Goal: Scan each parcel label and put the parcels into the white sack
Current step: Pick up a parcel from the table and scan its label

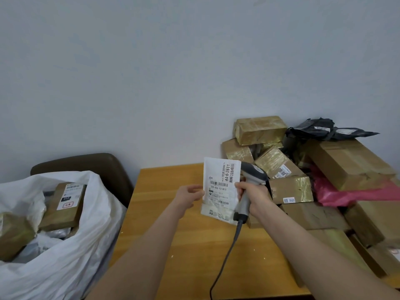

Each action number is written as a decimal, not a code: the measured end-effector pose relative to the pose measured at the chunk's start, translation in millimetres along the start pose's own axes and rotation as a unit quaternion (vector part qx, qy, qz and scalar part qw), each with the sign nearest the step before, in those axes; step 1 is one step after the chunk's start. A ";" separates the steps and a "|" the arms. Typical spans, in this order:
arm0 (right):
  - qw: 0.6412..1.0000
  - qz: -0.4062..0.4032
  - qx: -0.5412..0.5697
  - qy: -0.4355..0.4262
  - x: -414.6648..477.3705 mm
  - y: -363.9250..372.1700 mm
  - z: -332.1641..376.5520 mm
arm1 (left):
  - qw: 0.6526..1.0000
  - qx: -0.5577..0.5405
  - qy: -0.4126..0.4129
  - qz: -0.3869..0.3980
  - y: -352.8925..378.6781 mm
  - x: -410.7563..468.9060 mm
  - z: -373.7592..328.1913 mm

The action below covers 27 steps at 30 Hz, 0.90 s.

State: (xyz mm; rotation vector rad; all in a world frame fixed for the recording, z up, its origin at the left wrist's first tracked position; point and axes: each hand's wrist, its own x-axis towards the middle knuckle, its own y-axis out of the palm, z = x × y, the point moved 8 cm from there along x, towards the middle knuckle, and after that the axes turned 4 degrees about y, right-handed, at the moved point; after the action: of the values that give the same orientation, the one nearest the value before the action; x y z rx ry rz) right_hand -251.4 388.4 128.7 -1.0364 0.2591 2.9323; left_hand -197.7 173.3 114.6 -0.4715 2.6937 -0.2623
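1. Parcel (219, 191) in the head view: a flat white mailer, soft and slightly crumpled. It is held upright above the table, and its printed label (225, 180) with barcodes faces me.
2. My left hand (190, 197) pinches the mailer's left edge between thumb and fingers.
3. My right hand (252, 195) is wrapped round the handle of the grey scanner (254, 171). Its rounded head sits just beside the mailer's upper right corner. My fingertips seem to touch the mailer's right edge too, though I cannot be sure.
4. A dark cable (227, 254) hangs from the scanner's base and curves down over the table.
5. On my left the white sack (65, 245) stands open, thin and wrinkled plastic. A labelled brown box (65, 204) lies among other packages inside it.
6. On my right is a pile of parcels: cardboard boxes (259, 129) wrapped in glossy tape, crinkled black poly bags (311, 128) and a pink poly bag (350, 194).
7. The table (194, 245) is smooth yellowish wood.
8. A dark brown chair (91, 165) stands behind the sack, and a plain pale wall (151, 72) fills the background.
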 end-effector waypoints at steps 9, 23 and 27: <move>1.000 0.009 0.019 -0.002 1.5 -12.1 -1.0 | 0.999 0.004 -0.018 0.035 12.3 -5.1 4.0; 0.997 -0.001 -0.060 -0.045 -24.4 -24.7 -14.4 | 0.990 -0.061 -0.026 -0.121 -4.9 6.1 25.5; 0.992 0.055 -0.107 -0.049 -52.1 -8.9 -39.1 | 0.987 -0.063 -0.027 -0.148 -14.0 7.5 33.0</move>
State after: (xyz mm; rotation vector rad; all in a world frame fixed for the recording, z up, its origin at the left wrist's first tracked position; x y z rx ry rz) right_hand -185.8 392.7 130.1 -0.9217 0.0000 3.1553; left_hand -186.7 153.9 85.6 -0.9050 2.5923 -0.1574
